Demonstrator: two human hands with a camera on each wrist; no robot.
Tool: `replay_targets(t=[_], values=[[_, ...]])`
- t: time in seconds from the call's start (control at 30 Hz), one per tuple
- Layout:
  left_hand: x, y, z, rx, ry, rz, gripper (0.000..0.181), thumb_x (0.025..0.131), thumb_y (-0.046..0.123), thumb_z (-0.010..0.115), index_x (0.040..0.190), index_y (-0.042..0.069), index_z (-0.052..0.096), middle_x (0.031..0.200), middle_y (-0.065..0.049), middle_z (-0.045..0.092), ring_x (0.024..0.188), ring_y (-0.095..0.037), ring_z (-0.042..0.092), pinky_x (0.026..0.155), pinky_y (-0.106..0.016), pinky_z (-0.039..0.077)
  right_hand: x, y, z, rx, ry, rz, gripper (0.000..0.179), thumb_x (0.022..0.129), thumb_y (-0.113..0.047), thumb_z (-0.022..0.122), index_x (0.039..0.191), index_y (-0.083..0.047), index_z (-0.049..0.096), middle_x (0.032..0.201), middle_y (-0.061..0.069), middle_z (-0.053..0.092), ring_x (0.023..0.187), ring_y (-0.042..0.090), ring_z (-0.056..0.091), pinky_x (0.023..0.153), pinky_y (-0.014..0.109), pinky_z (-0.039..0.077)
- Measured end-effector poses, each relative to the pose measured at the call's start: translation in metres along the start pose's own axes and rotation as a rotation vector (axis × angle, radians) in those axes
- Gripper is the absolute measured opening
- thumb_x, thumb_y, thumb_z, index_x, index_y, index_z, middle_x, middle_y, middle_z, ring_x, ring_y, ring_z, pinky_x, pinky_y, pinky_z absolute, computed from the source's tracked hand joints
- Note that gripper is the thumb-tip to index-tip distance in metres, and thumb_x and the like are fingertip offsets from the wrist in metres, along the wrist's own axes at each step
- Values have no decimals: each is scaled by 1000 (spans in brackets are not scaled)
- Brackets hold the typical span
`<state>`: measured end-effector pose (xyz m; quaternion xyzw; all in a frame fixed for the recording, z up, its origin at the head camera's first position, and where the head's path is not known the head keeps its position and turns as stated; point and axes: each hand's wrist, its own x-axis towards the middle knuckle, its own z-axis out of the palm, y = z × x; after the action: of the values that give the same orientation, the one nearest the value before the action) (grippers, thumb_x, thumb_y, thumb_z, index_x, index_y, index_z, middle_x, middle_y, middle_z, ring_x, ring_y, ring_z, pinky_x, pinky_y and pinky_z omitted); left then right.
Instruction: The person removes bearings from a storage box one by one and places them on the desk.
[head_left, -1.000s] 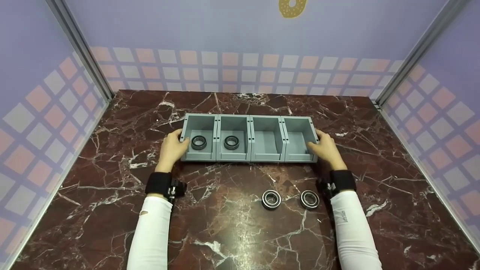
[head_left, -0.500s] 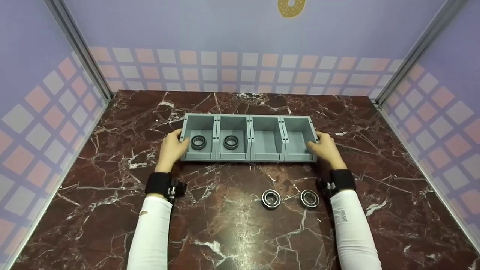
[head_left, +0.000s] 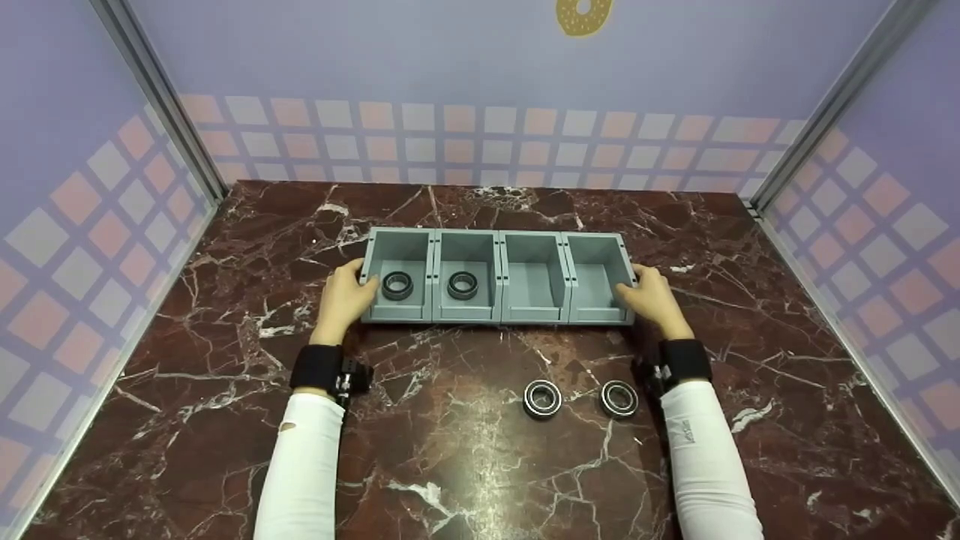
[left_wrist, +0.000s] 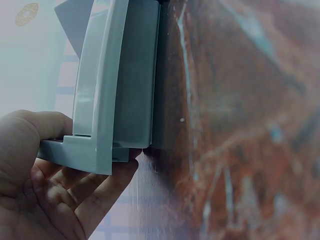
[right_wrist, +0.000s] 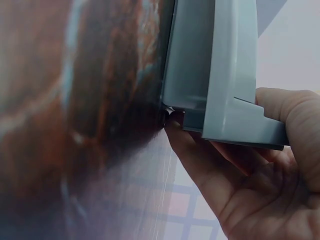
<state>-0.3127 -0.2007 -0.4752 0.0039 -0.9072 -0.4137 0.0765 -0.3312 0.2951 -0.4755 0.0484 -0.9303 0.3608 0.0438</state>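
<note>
A grey row of several joined open-front bins (head_left: pixel 534 289) stands on the marbled table in the head view. My left hand (head_left: pixel 346 300) grips its left end, thumb over the side wall and fingers along the outside. At the right end my right hand (head_left: pixel 651 298) holds the wall the same way. Both wrist views show the end wall pinched between thumb and fingers, with fingertips low by the tabletop. One black-sealed bearing (head_left: pixel 397 285) lies in the leftmost bin, and another bearing (head_left: pixel 463 285) in the bin beside it. The two right bins hold nothing visible.
Two more bearings, one (head_left: pixel 542 399) left of the other (head_left: pixel 619 398), lie on the table in front of the bins, near my right wrist strap (head_left: pixel 685 361). Purple walls with a tile pattern enclose the dark red marbled table (head_left: pixel 450 465) at the back and sides.
</note>
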Motion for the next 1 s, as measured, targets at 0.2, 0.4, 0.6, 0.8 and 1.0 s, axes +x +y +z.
replay_targets(t=[0.2,0.4,0.6,0.8,1.0], values=[[0,0,1,10,2,-8,52,100,13,57,146,-10,51,130,-33,63,93,-43,66,87,-53,49,0,1,1,-2,17,-13,40,89,-2,59,126,14,64,111,30,70,93,37,66,84,50,51],[0,0,1,19,-3,-14,53,101,13,57,147,-11,49,131,-33,63,86,-40,65,83,-52,49,0,1,1,-1,16,-19,39,90,-3,59,125,14,65,110,31,70,93,38,66,85,52,51],[1,-1,0,15,4,-10,52,100,14,57,146,-10,51,130,-32,63,101,-45,67,91,-56,50,0,0,1,4,27,-17,37,90,-3,60,123,13,66,110,30,71,94,35,67,85,49,52],[1,-1,1,7,9,2,51,99,13,59,145,-10,53,124,-31,67,89,-38,68,81,-49,52,0,0,1,3,15,-9,37,91,-2,59,124,14,65,112,31,70,95,37,67,84,49,52],[0,-2,2,-15,6,2,49,99,13,61,144,-6,56,108,-26,73,51,-10,43,56,-28,35,1,0,1,6,2,0,42,91,-2,58,129,15,62,115,32,69,97,37,67,85,49,52]])
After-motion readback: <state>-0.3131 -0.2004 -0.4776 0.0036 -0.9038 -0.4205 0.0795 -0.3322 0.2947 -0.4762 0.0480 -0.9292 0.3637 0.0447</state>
